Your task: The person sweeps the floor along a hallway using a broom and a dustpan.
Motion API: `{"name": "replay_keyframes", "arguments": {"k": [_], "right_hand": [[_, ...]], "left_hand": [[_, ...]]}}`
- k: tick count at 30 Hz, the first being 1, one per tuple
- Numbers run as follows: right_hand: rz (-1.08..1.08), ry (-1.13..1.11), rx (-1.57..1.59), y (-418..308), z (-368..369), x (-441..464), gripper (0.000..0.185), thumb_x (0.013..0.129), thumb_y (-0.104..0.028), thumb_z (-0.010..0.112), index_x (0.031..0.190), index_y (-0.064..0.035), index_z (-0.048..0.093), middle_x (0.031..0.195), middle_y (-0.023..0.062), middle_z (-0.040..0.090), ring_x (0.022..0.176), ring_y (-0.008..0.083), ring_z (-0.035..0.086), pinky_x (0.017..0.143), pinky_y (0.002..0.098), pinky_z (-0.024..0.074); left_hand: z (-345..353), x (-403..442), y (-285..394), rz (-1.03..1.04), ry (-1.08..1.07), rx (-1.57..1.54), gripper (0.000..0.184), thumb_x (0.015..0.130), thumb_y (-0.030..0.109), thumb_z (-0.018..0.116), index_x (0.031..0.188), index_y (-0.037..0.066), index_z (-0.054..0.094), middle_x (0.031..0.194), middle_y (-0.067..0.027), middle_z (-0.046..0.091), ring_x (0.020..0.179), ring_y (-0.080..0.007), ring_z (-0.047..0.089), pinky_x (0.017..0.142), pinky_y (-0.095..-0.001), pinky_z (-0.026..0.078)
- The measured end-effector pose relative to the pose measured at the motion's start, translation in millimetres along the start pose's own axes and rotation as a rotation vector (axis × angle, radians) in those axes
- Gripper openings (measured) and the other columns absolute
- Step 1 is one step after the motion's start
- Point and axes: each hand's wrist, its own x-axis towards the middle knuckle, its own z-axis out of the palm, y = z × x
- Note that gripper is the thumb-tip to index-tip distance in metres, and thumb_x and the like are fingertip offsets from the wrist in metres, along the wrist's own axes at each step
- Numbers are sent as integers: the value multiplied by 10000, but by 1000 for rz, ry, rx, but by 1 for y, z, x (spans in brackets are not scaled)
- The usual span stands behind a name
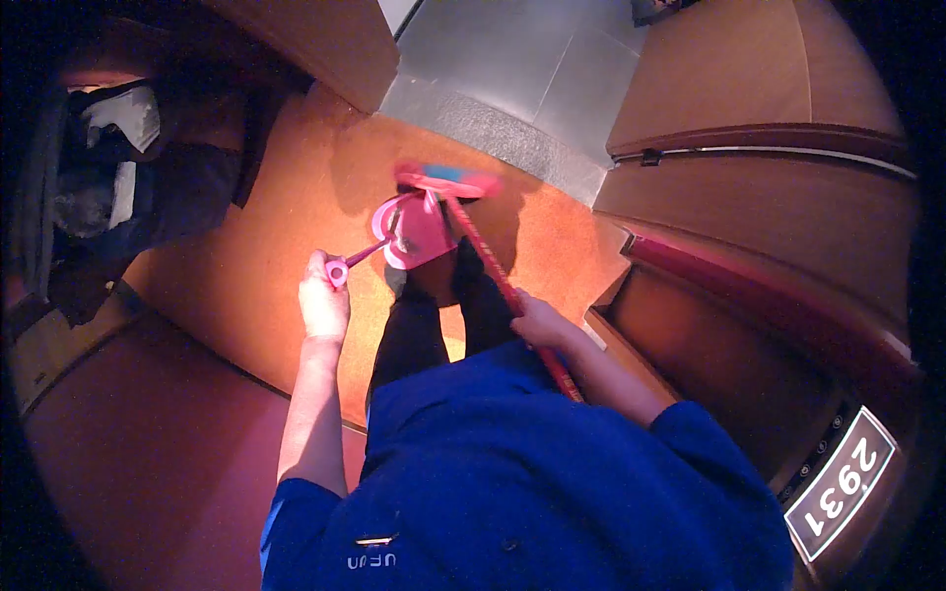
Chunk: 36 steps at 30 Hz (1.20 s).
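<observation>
My left hand (324,300) is closed around the end of a long-handled pink dustpan (424,236), whose pan rests on the orange floor just in front of my feet. My right hand (544,323) grips the red stick of a broom (480,241). The broom's pink and blue head is blurred and lies at the far edge of the pan. Whether the bristles touch the pan or the floor, I cannot tell. Any sweepings in the pan are too unclear to make out.
Grey tiles (493,69) with a rough strip begin beyond the orange floor (236,266). Brown cabinets (749,227) stand to the right, near a sign reading 2931 (843,485). At the left are dark bundled items (148,187) with white pieces. A brown panel (315,39) stands at upper left.
</observation>
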Motion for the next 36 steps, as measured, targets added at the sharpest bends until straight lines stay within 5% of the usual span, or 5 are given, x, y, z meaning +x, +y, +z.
{"name": "replay_keyframes", "arguments": {"k": [7, 11, 24, 30, 36], "right_hand": [[34, 154, 56, 110, 0, -61, 631, 694, -105, 514, 1287, -104, 296, 1003, 199, 559, 942, 321, 541, 833, 391, 421], [253, 237, 291, 160, -56, -55, 605, 686, 7, 489, 1262, -117, 352, 664, 60, 496, 471, 172, 495, 378, 291, 438], [-36, -109, -12, 84, -106, 24, 640, 695, -68, 554, 1275, -6, 290, 1079, 181, 538, 973, 280, 532, 841, 360, 409], [142, 105, 230, 169, -184, 6, 699, 704, 19, 523, 1328, -48, 215, 1080, 135, 506, 566, 154, 529, 405, 278, 438], [6, 245, -448, 166, -158, 63, 685, 675, -85, 523, 1288, -120, 220, 804, 271, 572, 726, 380, 589, 624, 443, 471]], "left_hand": [[-5, -10, -9, 22, 36, -12, 59, 800, 59, 533, 780, 10, 507, 683, -178, 565, 623, -317, 570, 567, -351, 447], [3, -14, 13, -110, 88, 32, 103, 810, 77, 550, 769, -1, 498, 618, -164, 532, 542, -215, 520, 524, -309, 420], [34, -7, 37, -237, 314, 69, 129, 826, 96, 556, 757, 10, 488, 609, -79, 513, 569, -111, 439, 544, -264, 409], [55, -3, 72, -240, 344, 120, 123, 827, 100, 548, 770, 12, 484, 653, -120, 535, 584, -159, 484, 568, -290, 420], [83, 1, 57, -296, 347, 52, 124, 824, 127, 551, 783, 26, 493, 689, -158, 553, 610, -251, 541, 581, -328, 433]]}}
